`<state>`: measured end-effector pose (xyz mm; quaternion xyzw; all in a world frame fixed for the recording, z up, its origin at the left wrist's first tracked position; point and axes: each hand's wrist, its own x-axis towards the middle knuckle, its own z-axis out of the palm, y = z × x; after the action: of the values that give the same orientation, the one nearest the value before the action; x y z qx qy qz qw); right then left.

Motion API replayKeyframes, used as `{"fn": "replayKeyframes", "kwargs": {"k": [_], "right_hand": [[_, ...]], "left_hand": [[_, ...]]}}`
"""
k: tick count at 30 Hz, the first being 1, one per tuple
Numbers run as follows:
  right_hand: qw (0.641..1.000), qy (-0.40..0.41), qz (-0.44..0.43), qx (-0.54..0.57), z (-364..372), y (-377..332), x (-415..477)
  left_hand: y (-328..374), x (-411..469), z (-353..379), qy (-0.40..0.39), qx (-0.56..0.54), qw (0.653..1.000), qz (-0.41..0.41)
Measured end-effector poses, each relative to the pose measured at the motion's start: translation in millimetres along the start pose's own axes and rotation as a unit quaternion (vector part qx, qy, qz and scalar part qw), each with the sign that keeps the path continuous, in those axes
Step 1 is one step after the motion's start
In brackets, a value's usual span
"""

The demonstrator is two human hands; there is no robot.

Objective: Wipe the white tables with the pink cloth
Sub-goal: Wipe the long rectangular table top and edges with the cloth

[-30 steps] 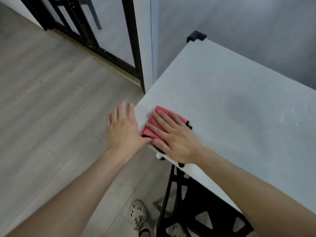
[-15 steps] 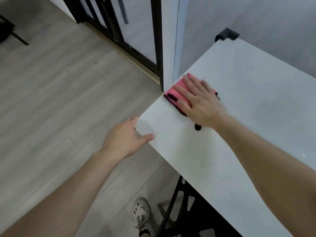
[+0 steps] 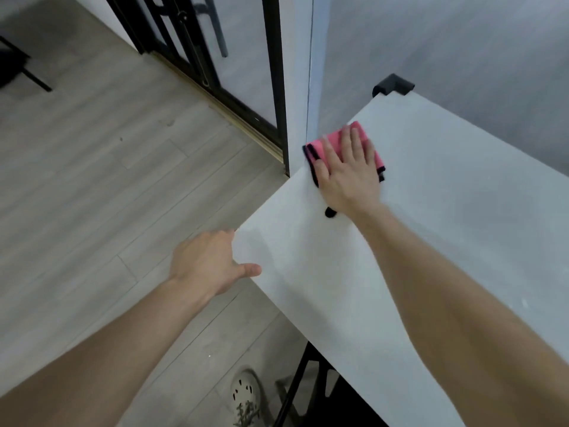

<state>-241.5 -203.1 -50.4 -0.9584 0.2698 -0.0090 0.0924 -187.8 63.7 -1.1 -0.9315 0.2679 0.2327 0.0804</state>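
Pink cloth [image 3: 362, 133] lies beneath the right grip [image 3: 349, 177], straight fingers [image 3: 353, 143] pressing it down.

The light is dim, cool and even, with no hard-edged shadows. The right hand [image 3: 348, 174] flat on the cloth [image 3: 331, 143] is smeared by motion: its fingertips [image 3: 351, 131] and the cloth's far edge look ghosted and soft. Out to the side of that hand the table [image 3: 462, 241] carries a faint grey patch. The left hand [image 3: 209, 260], nearer the camera than the cloth, is sharper and throws a pale shadow on the corner beside its thumb. Beyond the cloth, the glass door [image 3: 246, 57] holds dull reflections, and the floor [image 3: 92, 180] has a weak sheen. The wide lens bends the door frame and swells both forearms towards the bottom edge.
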Motion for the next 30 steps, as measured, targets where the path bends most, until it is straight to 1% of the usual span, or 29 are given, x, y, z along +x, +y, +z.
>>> {"fn": "replayKeyframes", "kwargs": {"k": [1, 2, 3, 4, 5, 6, 7, 8, 9, 10, 11, 12, 13, 14, 15, 16, 17, 18, 19, 20, 21, 22, 23, 24, 25, 26, 28, 29, 30], "right_hand": [[0.995, -0.009, -0.100, -0.021, 9.4, -23.6, -25.0], [0.973, -0.035, -0.224, -0.032, 17.1, -39.3, -54.1], [0.944, -0.062, -0.321, -0.036, 20.0, -40.2, -71.6], [0.921, -0.068, -0.382, -0.040, 14.5, -27.5, -69.3], [0.917, -0.043, -0.394, -0.035, 11.3, -5.7, -50.9], [0.939, -0.012, -0.342, -0.033, 2.2, 19.3, -23.8], [0.973, 0.011, -0.230, -0.028, -10.6, 47.5, 6.5], [0.995, -0.003, -0.096, -0.010, -23.2, 68.9, 28.2], [1.000, -0.009, 0.011, -0.002, -24.8, 77.3, 38.9], [0.999, -0.008, 0.051, 0.009, -20.7, 70.4, 37.3], [1.000, 0.001, 0.005, -0.010, -15.5, 55.8, 24.7], [0.996, -0.016, -0.087, -0.034, -9.5, 42.4, 1.0], [0.980, -0.043, -0.191, -0.038, -1.5, 38.2, -25.0], [0.963, -0.057, -0.261, -0.041, 0.6, 48.3, -39.9], [0.957, -0.058, -0.281, -0.037, -3.8, 70.4, -36.8], [0.969, -0.043, -0.240, -0.032, -12.9, 96.4, -21.8], [0.988, -0.018, -0.154, -0.024, -21.7, 125.1, 1.2], [0.999, -0.008, -0.046, -0.024, -31.1, 145.1, 23.5], [0.999, 0.005, 0.052, -0.015, -31.7, 150.5, 40.7], [0.995, 0.014, 0.094, -0.006, -27.5, 138.8, 50.5], [0.997, 0.016, 0.069, -0.006, -21.8, 117.7, 52.9], [0.999, -0.002, -0.021, -0.026, -16.5, 96.6, 44.6], [0.989, -0.016, -0.138, -0.042, -9.1, 82.4, 30.7], [0.973, -0.022, -0.223, -0.048, -4.0, 83.6, 23.4], [0.966, -0.017, -0.254, -0.045, -9.6, 97.9, 27.3], [0.976, -0.007, -0.213, -0.034, -17.3, 116.9, 40.2], [0.999, 0.019, -0.020, -0.018, -26.6, 141.3, 64.6], [0.998, 0.032, 0.046, -0.009, -21.2, 134.9, 69.6], [0.998, 0.041, 0.043, -0.015, -13.4, 118.5, 70.0]], "left_hand": [[1.0, -1.8, -2.9, 0.001, 0.004, 1.000, 0.013], [2.5, -2.7, -6.6, 0.009, 0.016, 0.999, 0.030], [4.5, -1.5, -10.8, 0.019, 0.035, 0.998, 0.052], [7.5, 1.2, -15.8, 0.026, 0.060, 0.995, 0.078], [11.7, 4.1, -22.0, 0.027, 0.081, 0.991, 0.104], [18.5, 6.4, -29.1, 0.022, 0.093, 0.987, 0.126], [28.1, 9.3, -38.4, 0.014, 0.097, 0.985, 0.142], [39.4, 12.5, -48.5, 0.007, 0.087, 0.985, 0.151], [51.7, 16.8, -58.4, 0.004, 0.069, 0.985, 0.156], [63.7, 23.5, -66.7, 0.009, 0.050, 0.986, 0.158], [76.4, 31.7, -73.3, 0.016, 0.038, 0.986, 0.162], [89.6, 38.9, -78.7, 0.018, 0.035, 0.985, 0.169], [101.0, 45.8, -81.7, 0.015, 0.040, 0.984, 0.175], [110.4, 52.0, -81.6, 0.008, 0.048, 0.983, 0.180], [118.4, 57.8, -79.7, -0.004, 0.057, 0.982, 0.182], [125.6, 62.0, -75.6, -0.020, 0.066, 0.980, 0.187], [131.0, 64.0, -69.6, -0.035, 0.079, 0.978, 0.192], [134.0, 65.3, -63.4, -0.045, 0.095, 0.976, 0.192], [135.0, 67.7, -58.9, -0.047, 0.112, 0.974, 0.189], [134.8, 70.6, -56.7, -0.045, 0.124, 0.973, 0.189], [133.8, 72.7, -56.0, -0.044, 0.132, 0.971, 0.193], [132.7, 72.5, -56.3, -0.042, 0.134, 0.971, 0.195], [131.2, 72.1, -56.5, -0.036, 0.134, 0.971, 0.196], [130.1, 72.1, -56.6, -0.030, 0.133, 0.970, 0.200], [129.4, 72.2, -57.0, -0.029, 0.129, 0.970, 0.206], [129.0, 71.9, -56.8, -0.031, 0.127, 0.969, 0.208], [129.6, 71.4, -57.6, -0.033, 0.133, 0.969, 0.205], [130.0, 71.3, -58.4, -0.032, 0.136, 0.969, 0.205], [130.2, 71.8, -58.7, -0.032, 0.136, 0.969, 0.206]]}}
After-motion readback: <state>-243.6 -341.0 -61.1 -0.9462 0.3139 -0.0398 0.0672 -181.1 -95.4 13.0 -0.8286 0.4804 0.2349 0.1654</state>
